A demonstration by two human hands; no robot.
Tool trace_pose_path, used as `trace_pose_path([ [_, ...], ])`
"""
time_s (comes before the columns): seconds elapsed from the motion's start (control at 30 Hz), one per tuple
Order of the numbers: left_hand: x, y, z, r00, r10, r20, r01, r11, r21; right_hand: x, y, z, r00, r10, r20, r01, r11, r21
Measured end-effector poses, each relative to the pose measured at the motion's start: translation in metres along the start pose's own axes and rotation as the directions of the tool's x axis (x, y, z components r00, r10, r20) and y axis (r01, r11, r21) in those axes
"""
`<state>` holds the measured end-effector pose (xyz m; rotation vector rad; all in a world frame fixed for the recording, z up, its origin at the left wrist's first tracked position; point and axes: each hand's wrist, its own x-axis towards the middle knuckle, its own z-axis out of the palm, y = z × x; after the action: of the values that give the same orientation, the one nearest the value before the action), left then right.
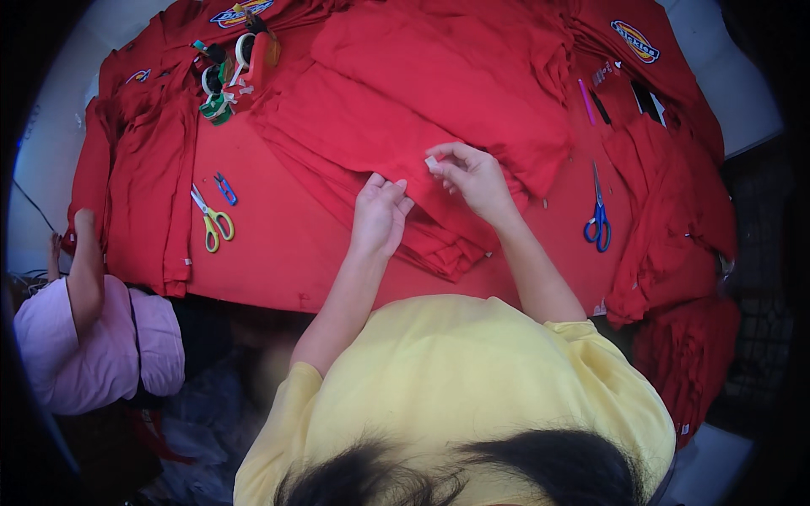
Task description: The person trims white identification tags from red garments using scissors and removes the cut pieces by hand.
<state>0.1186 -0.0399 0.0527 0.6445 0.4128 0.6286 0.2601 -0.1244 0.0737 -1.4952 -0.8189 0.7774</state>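
Note:
A heap of red garments (363, 110) lies spread out in front of me. My left hand (381, 218) is at its near edge, thumb and fingers pinching a fold of the red cloth. Just to the right, my right hand (477, 181) hovers over the fabric. Between its thumb and forefinger it holds a small white piece (432, 164), like a bit of tape or a sticker; I cannot tell which. Below both hands, the layered cloth ends hang together in a loose stack.
Yellow-handled scissors (213, 226) and blue thread snips (225, 189) lie on the left. Tape dispensers (245, 72) stand at the far left. Blue-handled scissors (597, 221) and a pink pen (585, 101) are on the right. Another person in pink (101, 337) is at the left edge.

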Motion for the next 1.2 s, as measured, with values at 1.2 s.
trace_pose_path([
  [1.2,0.034,-0.015,-0.012,0.992,0.067,-0.104,-0.059,0.995,0.083,0.013,0.015,0.014,0.976,-0.203,0.082,0.218,0.859,-0.463],
])
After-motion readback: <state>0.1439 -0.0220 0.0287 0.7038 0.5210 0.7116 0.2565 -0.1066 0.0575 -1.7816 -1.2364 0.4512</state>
